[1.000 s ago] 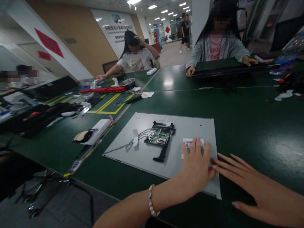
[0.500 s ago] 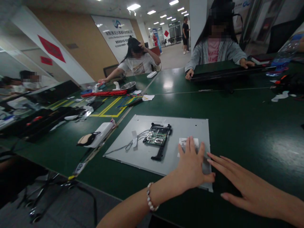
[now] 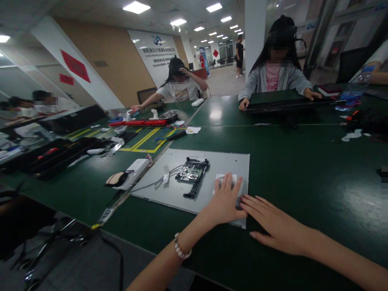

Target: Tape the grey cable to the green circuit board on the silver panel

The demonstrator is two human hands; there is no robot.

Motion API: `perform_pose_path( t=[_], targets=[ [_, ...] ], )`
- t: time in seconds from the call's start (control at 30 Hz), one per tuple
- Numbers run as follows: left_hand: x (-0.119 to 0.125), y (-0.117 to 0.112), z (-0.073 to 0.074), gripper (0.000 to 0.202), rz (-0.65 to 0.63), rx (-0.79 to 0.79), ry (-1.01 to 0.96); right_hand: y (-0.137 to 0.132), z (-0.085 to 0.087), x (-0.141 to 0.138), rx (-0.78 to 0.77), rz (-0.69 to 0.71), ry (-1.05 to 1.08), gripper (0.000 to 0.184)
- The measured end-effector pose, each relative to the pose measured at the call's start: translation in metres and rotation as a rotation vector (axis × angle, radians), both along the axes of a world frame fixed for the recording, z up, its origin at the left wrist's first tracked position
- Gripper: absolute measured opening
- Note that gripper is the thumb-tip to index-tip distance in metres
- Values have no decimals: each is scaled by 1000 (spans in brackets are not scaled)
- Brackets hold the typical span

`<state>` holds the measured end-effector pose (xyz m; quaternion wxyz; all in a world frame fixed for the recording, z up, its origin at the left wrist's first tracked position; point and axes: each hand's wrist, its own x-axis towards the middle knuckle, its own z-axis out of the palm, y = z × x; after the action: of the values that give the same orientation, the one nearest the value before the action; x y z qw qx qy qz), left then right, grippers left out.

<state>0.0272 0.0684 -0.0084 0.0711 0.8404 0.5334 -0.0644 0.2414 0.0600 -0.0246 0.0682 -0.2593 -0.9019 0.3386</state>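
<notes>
A flat grey display panel (image 3: 160, 190) lies on the green table with a green circuit board (image 3: 188, 174) in a black plastic bracket (image 3: 194, 188) on top. Thin grey cables (image 3: 162, 178) run from the board to the panel's left side. Fingers spread, my left hand (image 3: 226, 202) lies on the panel's right part and partly covers a white label (image 3: 220, 178). My right hand (image 3: 275, 222) is stretched out at the panel's right edge, its fingertips close to my left thumb. I cannot tell whether they touch the edge.
Left of the panel lies a white box (image 3: 138, 167) with a beige-and-black item (image 3: 117, 179) by it. Across the table one person handles a black screen (image 3: 279, 106); another sits near a metal bowl (image 3: 169, 116). A water bottle (image 3: 354, 89) stands far right.
The panel has slid left across the table, closer to the table seam and the white box. Both hands have moved left along with it. My view has also shifted slightly.
</notes>
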Motion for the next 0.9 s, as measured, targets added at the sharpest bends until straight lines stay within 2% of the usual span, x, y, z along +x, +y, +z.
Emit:
perform_pose_path(
  t=[0.23,0.43,0.47,0.53,0.67,0.77,0.9],
  targets=[
    [-5,0,-1,99,22,-43,-95,9,7,-27,45,4,11,69],
    [-25,5,14,91,-21,-90,-138,11,4,-30,59,-6,-34,74],
    [-32,7,15,86,7,-62,-129,12,3,-29,53,-8,-37,75],
    [-48,11,14,73,146,57,-85,12,2,-29,43,-4,-43,75],
    [-83,17,-4,57,471,323,63,12,3,-28,21,4,-42,76],
    [-102,22,-16,53,555,341,122,12,3,-28,13,-2,-37,75],
    [-111,40,-22,50,598,336,110,11,0,-27,29,-9,-38,74]
  ],
)
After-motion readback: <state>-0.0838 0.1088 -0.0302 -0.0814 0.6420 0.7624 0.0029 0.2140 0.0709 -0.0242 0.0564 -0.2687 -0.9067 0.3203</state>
